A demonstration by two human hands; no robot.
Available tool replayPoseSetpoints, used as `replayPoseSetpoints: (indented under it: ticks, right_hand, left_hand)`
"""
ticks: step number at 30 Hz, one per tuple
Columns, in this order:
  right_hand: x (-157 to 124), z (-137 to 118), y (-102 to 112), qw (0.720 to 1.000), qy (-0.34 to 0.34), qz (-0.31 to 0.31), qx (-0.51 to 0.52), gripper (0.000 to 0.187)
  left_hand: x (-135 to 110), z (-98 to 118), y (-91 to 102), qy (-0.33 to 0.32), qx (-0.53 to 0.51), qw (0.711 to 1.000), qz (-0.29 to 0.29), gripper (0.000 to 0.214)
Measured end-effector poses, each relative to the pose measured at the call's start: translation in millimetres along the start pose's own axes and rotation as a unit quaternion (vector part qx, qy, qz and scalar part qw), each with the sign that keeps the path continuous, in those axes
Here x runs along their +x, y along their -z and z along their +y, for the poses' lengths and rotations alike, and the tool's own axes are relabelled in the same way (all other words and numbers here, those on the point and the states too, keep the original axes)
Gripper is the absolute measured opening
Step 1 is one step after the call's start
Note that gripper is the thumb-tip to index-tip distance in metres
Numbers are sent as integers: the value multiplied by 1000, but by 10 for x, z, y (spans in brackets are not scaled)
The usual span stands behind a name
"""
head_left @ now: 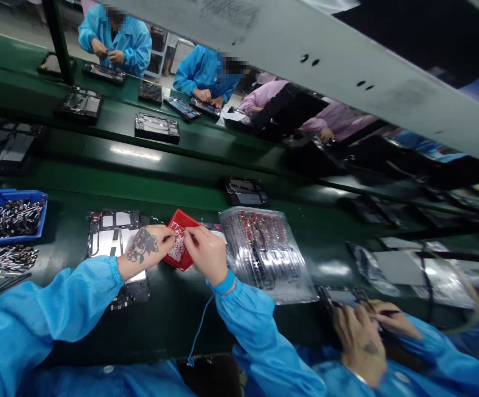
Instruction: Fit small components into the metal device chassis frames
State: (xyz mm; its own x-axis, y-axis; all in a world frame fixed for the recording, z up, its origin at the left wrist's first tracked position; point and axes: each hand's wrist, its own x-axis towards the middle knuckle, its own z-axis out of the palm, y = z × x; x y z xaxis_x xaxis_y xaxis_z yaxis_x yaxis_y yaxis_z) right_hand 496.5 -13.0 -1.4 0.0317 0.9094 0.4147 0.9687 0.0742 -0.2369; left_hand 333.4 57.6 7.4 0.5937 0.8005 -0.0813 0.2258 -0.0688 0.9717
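My left hand point(150, 247), tattooed on its back, and my right hand point(206, 253) meet over a red sheet point(180, 238) that lies on the green bench. Both pinch at something small and pale on the sheet; I cannot make out what it is. An opened tablet chassis point(113, 231) lies flat under my left wrist. A blue strap circles my right wrist, with a blue cord hanging from it.
A clear plastic tray of small parts point(266, 251) sits right of my hands. A blue bin of metal parts point(11, 216) stands at far left. A neighbour's hands point(363, 333) work at right. More chassis ride the conveyor; people in blue sit opposite.
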Motion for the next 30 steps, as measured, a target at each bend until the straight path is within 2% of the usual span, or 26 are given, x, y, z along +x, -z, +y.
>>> replayPoseSetpoints:
  ticks: [3, 5, 9, 12, 14, 15, 16, 17, 19, 21, 22, 23, 24, 25, 28, 29, 30]
  right_hand:
    - [-27, 10, 15, 998, -43, -8, -45, 39]
    - [-76, -73, 6, 999, -41, -11, -20, 32]
    - [-148, -382, -109, 998, -41, -6, 40, 22]
    - [-114, -553, -222, 996, -69, -10, 52, 21]
    - [-63, -588, -256, 987, -101, -16, 125, 26]
    - [-39, -588, -257, 973, -127, -25, 190, 29]
    - [-17, -583, -251, 948, -161, -42, 270, 32]
    - [0, -579, -241, 910, -202, -67, 356, 35]
    - [17, -594, -229, 805, -287, -122, 505, 38]
    - [16, -661, -239, 711, -348, -166, 588, 38]
    - [10, -716, -250, 683, -362, -183, 607, 38]
    - [0, -783, -261, 671, -367, -198, 612, 39]
    - [-14, -858, -269, 676, -361, -211, 607, 39]
    - [-31, -935, -269, 697, -343, -220, 590, 39]
    - [-114, -1118, -214, 811, -213, -250, 484, 39]
    - [-150, -1146, -179, 842, -153, -279, 435, 36]
    - [-187, -1152, -141, 860, -93, -321, 385, 31]
  left_hand:
    - [12, -45, 32, 55, -82, 995, 9, 17]
    - [6, -56, 41, 83, -157, 984, 21, 20]
    - [-36, -13, -19, 117, -335, 933, 61, 9]
    - [-65, 38, -73, 104, -357, 925, 75, 8]
    - [-98, 54, -47, 97, -361, 924, 78, 10]
    - [-124, 49, -8, 98, -364, 923, 80, 12]
    - [-160, 34, 46, 104, -364, 922, 82, 18]
    - [-203, 7, 109, 113, -362, 922, 78, 24]
    - [-312, -80, 240, 134, -334, 932, 48, 31]
    - [-435, -187, 341, 142, -282, 949, 15, 28]
    - [-500, -239, 375, 140, -259, 956, 8, 26]
    - [-567, -284, 400, 139, -245, 960, 13, 24]
    - [-641, -321, 421, 137, -235, 962, 27, 24]
    - [-724, -351, 443, 134, -225, 964, 42, 23]
    - [-1060, -416, 563, 108, -142, 981, 70, 22]
    - [-1204, -440, 628, 101, -97, 987, 75, 23]
    - [-1360, -470, 705, 98, -54, 990, 80, 24]
